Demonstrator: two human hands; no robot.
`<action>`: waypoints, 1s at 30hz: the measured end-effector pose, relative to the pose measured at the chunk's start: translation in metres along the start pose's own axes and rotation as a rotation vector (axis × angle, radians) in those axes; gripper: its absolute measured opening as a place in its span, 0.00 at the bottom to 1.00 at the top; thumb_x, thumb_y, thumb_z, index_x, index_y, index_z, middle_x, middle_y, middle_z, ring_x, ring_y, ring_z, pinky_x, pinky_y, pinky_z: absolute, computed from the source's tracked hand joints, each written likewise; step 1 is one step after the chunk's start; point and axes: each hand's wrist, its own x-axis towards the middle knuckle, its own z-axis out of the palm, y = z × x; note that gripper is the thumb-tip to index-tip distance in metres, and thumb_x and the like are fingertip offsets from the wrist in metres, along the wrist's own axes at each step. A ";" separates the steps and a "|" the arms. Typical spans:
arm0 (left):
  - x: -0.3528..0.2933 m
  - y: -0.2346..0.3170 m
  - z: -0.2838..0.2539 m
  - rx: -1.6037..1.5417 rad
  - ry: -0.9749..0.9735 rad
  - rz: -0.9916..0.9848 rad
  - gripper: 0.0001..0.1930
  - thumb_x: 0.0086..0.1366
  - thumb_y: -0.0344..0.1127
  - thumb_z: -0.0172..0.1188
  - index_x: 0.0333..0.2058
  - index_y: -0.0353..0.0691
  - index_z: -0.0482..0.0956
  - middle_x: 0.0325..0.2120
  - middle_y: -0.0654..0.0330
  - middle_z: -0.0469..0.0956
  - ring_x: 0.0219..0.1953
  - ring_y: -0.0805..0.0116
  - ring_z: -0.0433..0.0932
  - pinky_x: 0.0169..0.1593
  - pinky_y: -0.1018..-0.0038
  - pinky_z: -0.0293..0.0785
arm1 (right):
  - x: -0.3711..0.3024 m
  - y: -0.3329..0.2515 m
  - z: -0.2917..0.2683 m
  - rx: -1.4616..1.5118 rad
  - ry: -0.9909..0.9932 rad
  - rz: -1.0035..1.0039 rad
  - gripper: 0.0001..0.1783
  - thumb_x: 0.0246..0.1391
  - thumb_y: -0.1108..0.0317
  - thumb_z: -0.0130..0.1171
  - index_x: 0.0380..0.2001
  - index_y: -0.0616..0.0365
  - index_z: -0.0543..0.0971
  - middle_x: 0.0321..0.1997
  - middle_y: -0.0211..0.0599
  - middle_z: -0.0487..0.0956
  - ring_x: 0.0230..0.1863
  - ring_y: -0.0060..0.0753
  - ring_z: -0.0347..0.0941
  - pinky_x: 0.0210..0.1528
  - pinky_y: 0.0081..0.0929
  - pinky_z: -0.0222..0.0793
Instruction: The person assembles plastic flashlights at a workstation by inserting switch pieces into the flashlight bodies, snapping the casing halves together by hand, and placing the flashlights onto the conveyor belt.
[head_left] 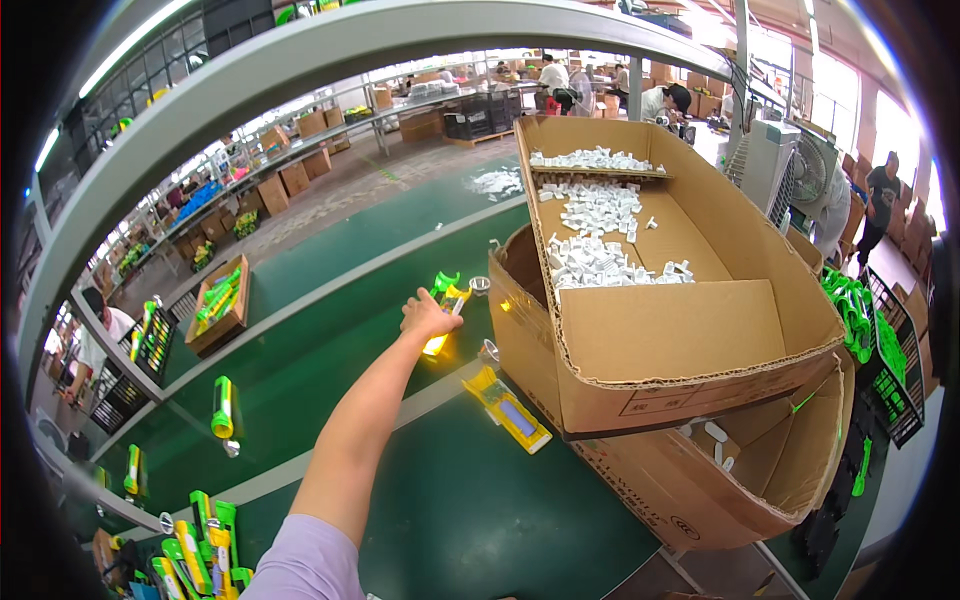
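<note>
Over the green surface [320, 350], the left hand [428, 318] grips a yellow-and-green piece [453, 299], glowing yellow at its lower end!
Well left of the hand, a carton [205, 343] of green-and-yellow parts; nearer, another yellow-and-green unit [222, 407] lies (a small silver cup [232, 448] by its end). Here's the hand, fingers wrapped round its piece; just right, a silver reflector [480, 285]; below right, a yellow housing [508, 411]; farther right, a big cardboard box [690, 335] holding white pieces [600, 262].

yellow-green piece [455, 297] partly hidden by left hand [427, 318], lilac sleeve [310, 562] cut off at lower edge
</note>
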 end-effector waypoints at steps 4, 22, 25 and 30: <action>-0.037 -0.019 -0.041 0.046 -0.065 -0.017 0.52 0.40 0.58 0.71 0.59 0.34 0.60 0.57 0.45 0.67 0.60 0.50 0.67 0.60 0.62 0.68 | -0.005 0.003 0.000 -0.031 0.065 -0.075 0.09 0.54 0.68 0.59 0.24 0.61 0.75 0.18 0.47 0.74 0.18 0.48 0.73 0.22 0.37 0.67; -0.558 -0.167 -0.088 -0.251 0.121 0.148 0.37 0.48 0.40 0.70 0.56 0.33 0.68 0.40 0.51 0.72 0.43 0.54 0.72 0.48 0.65 0.70 | -0.081 -0.005 0.041 1.172 -0.775 0.497 0.29 0.71 0.56 0.35 0.70 0.54 0.50 0.70 0.39 0.58 0.68 0.39 0.58 0.65 0.44 0.58; -0.583 -0.171 -0.076 -0.435 0.126 0.094 0.26 0.51 0.36 0.68 0.48 0.31 0.75 0.37 0.52 0.71 0.42 0.54 0.72 0.48 0.64 0.70 | -0.102 -0.008 0.044 1.172 -0.712 0.588 0.25 0.71 0.58 0.33 0.67 0.54 0.55 0.64 0.38 0.63 0.66 0.36 0.60 0.63 0.42 0.60; -0.605 -0.174 -0.076 -0.445 0.147 0.226 0.24 0.56 0.36 0.67 0.51 0.34 0.75 0.42 0.53 0.75 0.44 0.59 0.75 0.48 0.67 0.71 | -0.108 -0.016 0.039 1.121 -0.618 0.626 0.22 0.70 0.57 0.39 0.60 0.57 0.63 0.56 0.37 0.70 0.60 0.33 0.66 0.60 0.36 0.64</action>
